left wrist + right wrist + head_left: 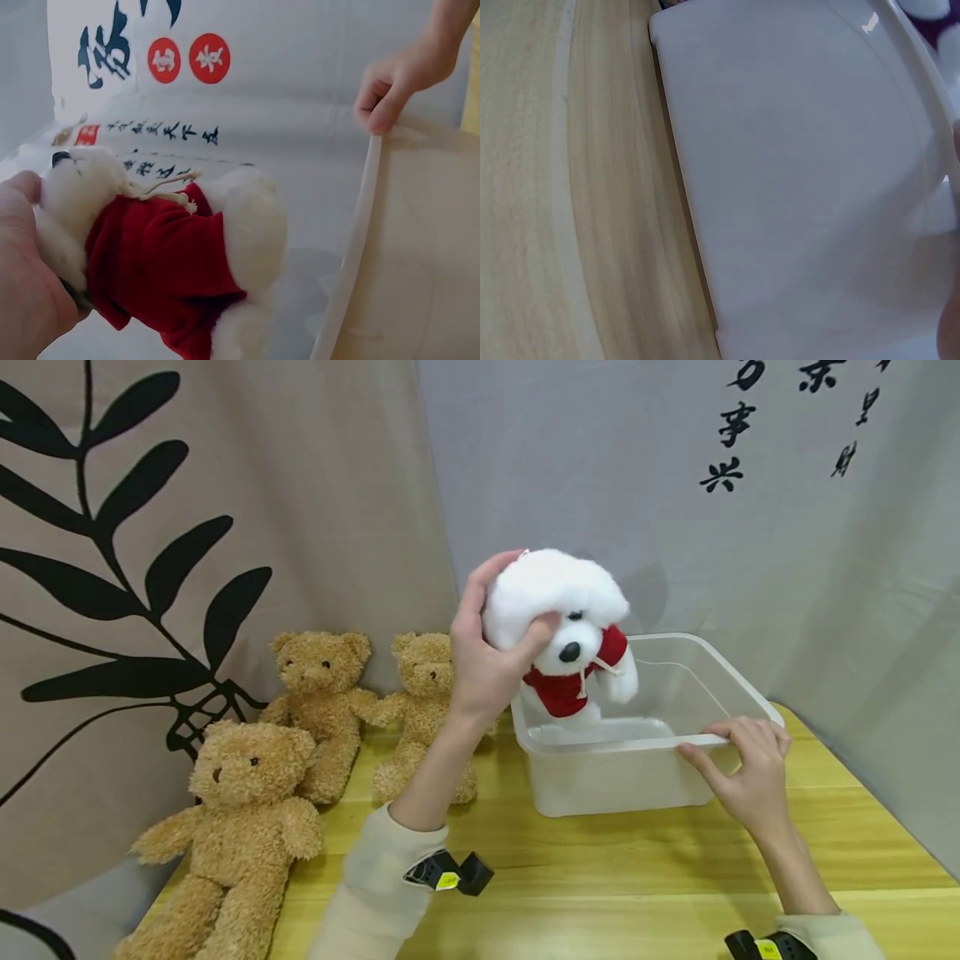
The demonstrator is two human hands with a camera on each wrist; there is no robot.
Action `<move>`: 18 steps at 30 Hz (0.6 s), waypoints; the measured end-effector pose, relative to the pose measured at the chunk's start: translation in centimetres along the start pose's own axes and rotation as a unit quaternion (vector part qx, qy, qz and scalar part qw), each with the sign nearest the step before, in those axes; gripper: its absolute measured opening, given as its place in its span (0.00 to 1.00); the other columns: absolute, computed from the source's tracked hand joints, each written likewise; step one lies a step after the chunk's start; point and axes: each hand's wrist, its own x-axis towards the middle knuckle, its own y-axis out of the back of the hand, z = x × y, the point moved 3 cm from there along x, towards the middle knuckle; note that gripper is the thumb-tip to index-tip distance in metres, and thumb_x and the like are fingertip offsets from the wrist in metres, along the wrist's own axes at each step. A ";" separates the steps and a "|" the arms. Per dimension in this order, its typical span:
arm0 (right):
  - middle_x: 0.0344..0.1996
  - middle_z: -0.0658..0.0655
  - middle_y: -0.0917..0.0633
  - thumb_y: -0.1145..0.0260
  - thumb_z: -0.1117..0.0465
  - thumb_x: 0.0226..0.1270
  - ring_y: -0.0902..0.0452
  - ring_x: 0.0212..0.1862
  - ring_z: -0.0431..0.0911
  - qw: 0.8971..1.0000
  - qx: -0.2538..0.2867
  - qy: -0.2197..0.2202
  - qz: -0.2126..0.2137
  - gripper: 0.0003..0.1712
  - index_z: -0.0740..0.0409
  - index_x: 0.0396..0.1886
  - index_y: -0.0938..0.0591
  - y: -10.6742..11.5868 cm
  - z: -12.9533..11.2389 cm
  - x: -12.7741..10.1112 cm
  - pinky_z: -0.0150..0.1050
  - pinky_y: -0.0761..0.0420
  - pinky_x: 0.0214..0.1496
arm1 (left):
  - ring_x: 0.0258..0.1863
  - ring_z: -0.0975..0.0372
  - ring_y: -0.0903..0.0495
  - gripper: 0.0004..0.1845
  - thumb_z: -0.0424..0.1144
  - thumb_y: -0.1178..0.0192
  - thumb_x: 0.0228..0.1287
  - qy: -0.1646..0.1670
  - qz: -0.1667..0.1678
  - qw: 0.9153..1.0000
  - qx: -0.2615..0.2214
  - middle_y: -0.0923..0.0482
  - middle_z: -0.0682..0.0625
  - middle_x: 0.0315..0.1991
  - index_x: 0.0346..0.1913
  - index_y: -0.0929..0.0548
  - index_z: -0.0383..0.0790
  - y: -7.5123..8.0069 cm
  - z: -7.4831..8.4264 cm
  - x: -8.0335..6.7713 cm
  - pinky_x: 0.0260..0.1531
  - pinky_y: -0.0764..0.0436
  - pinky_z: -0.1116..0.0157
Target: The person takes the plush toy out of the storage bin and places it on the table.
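My left hand [491,652] grips a white plush dog [558,585] by its head, thumb across the face. The toy wears a red hooded top with pale drawstrings, and in the head view it hangs over the left part of a translucent plastic bin [615,777]. The left wrist view shows the toy's red clothing [161,255] and white limbs beside the bin's rim [360,225]. At the bin's near right rim, my right hand [750,768] pinches the edge between thumb and fingers. Only a sliver of that hand [951,322] appears in the right wrist view, by the bin wall [795,180].
Three tan teddy bears sit at the left: a large one in front [243,827], another behind it [322,702], and a third [420,710] partly hidden by my left arm. The wooden table [600,877] meets a cloth backdrop [570,460] with black writing.
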 end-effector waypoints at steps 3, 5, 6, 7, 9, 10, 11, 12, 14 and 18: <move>0.26 0.58 0.20 0.33 0.28 0.59 0.34 0.44 0.34 1.000 0.000 0.000 0.004 0.41 0.66 0.30 0.17 0.0 -0.1 0.1 0.38 0.50 0.63 | 0.51 0.55 0.22 0.31 0.32 0.32 0.58 -0.001 -0.003 1.000 0.004 0.23 0.44 0.60 0.65 0.28 0.31 1.1 0.2 -0.1 0.46 0.18 0.57; 0.26 0.59 0.20 0.33 0.27 0.58 0.34 0.43 0.35 1.000 -0.001 0.000 0.009 0.41 0.66 0.29 0.17 0.0 -0.2 0.1 0.38 0.50 0.63 | 0.51 0.56 0.21 0.31 0.33 0.32 0.58 0.005 -0.007 1.000 0.012 0.22 0.45 0.60 0.64 0.27 0.31 1.8 0.4 -0.3 0.46 0.17 0.56; 0.26 0.60 0.20 0.34 0.27 0.58 0.34 0.43 0.35 1.000 0.000 0.000 0.011 0.42 0.67 0.29 0.17 -0.1 -0.3 0.2 0.38 0.51 0.63 | 0.50 0.55 0.21 0.31 0.34 0.32 0.57 0.009 -0.010 1.000 0.016 0.22 0.45 0.60 0.64 0.27 0.31 2.1 0.5 -0.3 0.46 0.17 0.56; 0.25 0.60 0.20 0.34 0.27 0.59 0.35 0.43 0.35 1.000 0.000 0.000 0.012 0.42 0.67 0.28 0.18 -0.1 -0.5 0.2 0.38 0.51 0.62 | 0.50 0.56 0.21 0.31 0.35 0.31 0.57 0.013 -0.013 1.000 0.021 0.22 0.45 0.59 0.64 0.27 0.31 2.4 0.6 -0.4 0.46 0.17 0.56; 0.25 0.62 0.21 0.34 0.28 0.59 0.35 0.43 0.35 1.000 0.000 0.001 0.016 0.43 0.69 0.28 0.18 -0.1 -0.9 0.3 0.38 0.51 0.62 | 0.49 0.55 0.21 0.32 0.36 0.32 0.57 0.019 -0.021 0.999 0.032 0.22 0.45 0.59 0.64 0.26 0.31 3.0 0.9 -0.6 0.45 0.17 0.55; 0.25 0.63 0.21 0.34 0.28 0.59 0.35 0.42 0.35 1.000 0.001 0.002 0.018 0.43 0.69 0.27 0.19 -0.1 -1.1 0.4 0.38 0.51 0.62 | 0.48 0.55 0.21 0.32 0.37 0.32 0.57 0.022 -0.026 0.999 0.036 0.22 0.45 0.59 0.64 0.26 0.32 3.3 1.0 -0.7 0.44 0.17 0.55; 0.25 0.63 0.21 0.34 0.28 0.60 0.35 0.42 0.36 1.000 0.001 0.003 0.019 0.43 0.70 0.27 0.19 -0.1 -1.3 0.5 0.38 0.51 0.61 | 0.48 0.55 0.21 0.32 0.38 0.32 0.56 0.025 -0.031 0.998 0.042 0.22 0.45 0.58 0.64 0.26 0.32 3.7 1.1 -0.8 0.44 0.17 0.55; 0.25 0.64 0.21 0.34 0.28 0.60 0.35 0.42 0.36 1.000 0.002 0.003 0.020 0.43 0.70 0.27 0.19 -0.1 -1.6 0.6 0.38 0.51 0.61 | 0.48 0.54 0.21 0.32 0.38 0.32 0.57 0.029 -0.035 0.998 0.044 0.22 0.45 0.58 0.64 0.26 0.33 4.0 1.2 -1.0 0.43 0.17 0.55; 0.24 0.65 0.22 0.34 0.28 0.60 0.35 0.42 0.36 1.000 0.002 0.003 0.022 0.44 0.71 0.27 0.19 -0.1 -1.9 0.7 0.38 0.51 0.61 | 0.47 0.54 0.21 0.32 0.38 0.32 0.56 0.039 -0.042 0.997 0.047 0.22 0.45 0.57 0.64 0.26 0.33 4.6 1.3 -1.2 0.43 0.17 0.56; 0.24 0.64 0.21 0.34 0.28 0.60 0.35 0.43 0.35 1.000 0.000 0.003 0.022 0.44 0.71 0.28 0.19 -0.1 -1.7 0.6 0.38 0.51 0.62 | 0.47 0.53 0.21 0.31 0.36 0.31 0.56 0.065 -0.054 0.996 0.039 0.21 0.45 0.57 0.65 0.25 0.34 5.8 1.0 -1.8 0.42 0.18 0.57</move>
